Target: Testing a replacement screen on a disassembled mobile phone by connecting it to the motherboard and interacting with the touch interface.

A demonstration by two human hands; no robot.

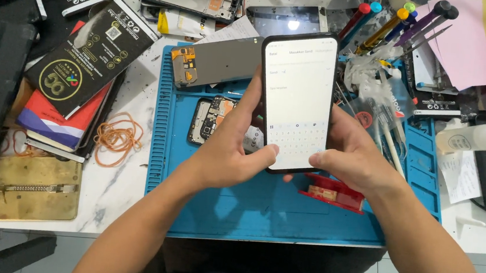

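Phone: You hold a black phone [297,100] upright in both hands, above the blue mat [248,207]. Its screen is lit white, with a keyboard on the lower part.
Left hand: Your left hand [227,152] wraps the phone's left edge. The fingers are curled behind it and the thumb lies on the lower left of the screen.
Right hand: Your right hand [351,157] grips the phone's right edge near the bottom. The thumb touches the lower right of the screen, and the fingers are tucked behind.
Under the phone: An open phone body [212,119] with its inside parts showing lies on the mat, just behind your left hand. A small red holder [335,192] sits on the mat below your right hand.
Far side of mat: A grey flat screen part [217,61] with an orange strip lies at the top of the mat.
Left side: Orange rubber bands [117,137] lie on the white table, next to a pile of dark boxes [83,58]. A brass metal plate [27,188] sits near the table edge.
Right side: Screwdrivers with bright coloured tops [394,21] lie at the top right. A white bottle [477,138] lies on its side.
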